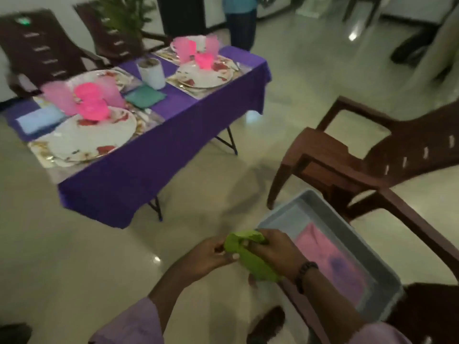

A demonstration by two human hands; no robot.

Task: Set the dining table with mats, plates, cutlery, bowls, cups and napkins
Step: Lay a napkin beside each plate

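Low in the frame's centre, the left hand (211, 254) and right hand (275, 254) both pinch a green napkin (250, 256), fingers curled into its bunched cloth, beside a grey tray (387, 284) still holding a pink napkin (332, 261). Open floor lies between here and the purple-clothed table (119, 184) at upper left; a brown chair (347, 160) crowds the right. Plates, pink cups and mats look placed; a blue napkin (39, 120) and teal napkin (145, 96) lie there, so probably two napkins remain.
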